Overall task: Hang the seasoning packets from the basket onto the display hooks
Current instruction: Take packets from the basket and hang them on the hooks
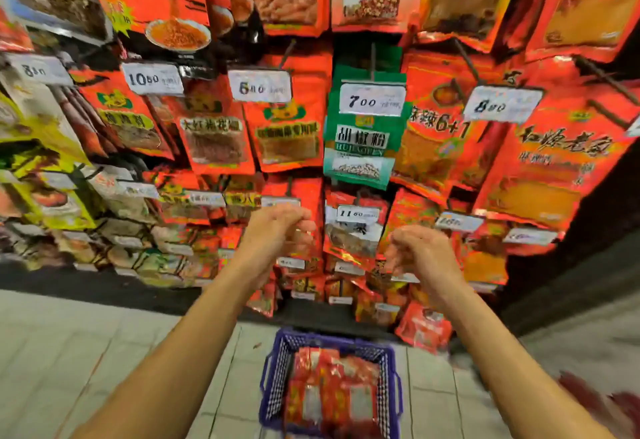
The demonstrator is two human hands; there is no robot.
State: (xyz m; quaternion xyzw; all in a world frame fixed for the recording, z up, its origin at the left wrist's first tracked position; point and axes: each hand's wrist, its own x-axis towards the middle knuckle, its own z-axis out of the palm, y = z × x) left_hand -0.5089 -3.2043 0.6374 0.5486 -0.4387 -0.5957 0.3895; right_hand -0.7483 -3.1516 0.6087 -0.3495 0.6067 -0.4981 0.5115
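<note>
My left hand [277, 234] is raised to the display wall, just below a price tag [280, 202]. Its curled fingers pinch the top of a red seasoning packet [304, 251] hanging there; blur hides the exact grip. To the right, my right hand [422, 251] hovers in front of the lower rows, its fingers loosely curled and holding nothing. A blue plastic basket [270, 369] stands on the floor between my forearms, with several red seasoning packets [332, 390] inside.
The wall is packed with rows of red packets on hooks, each with a white price tag. A green packet column [360, 148] hangs in the middle. A few red packets [424, 329] lie at the display's foot. The floor is pale tile [104, 352].
</note>
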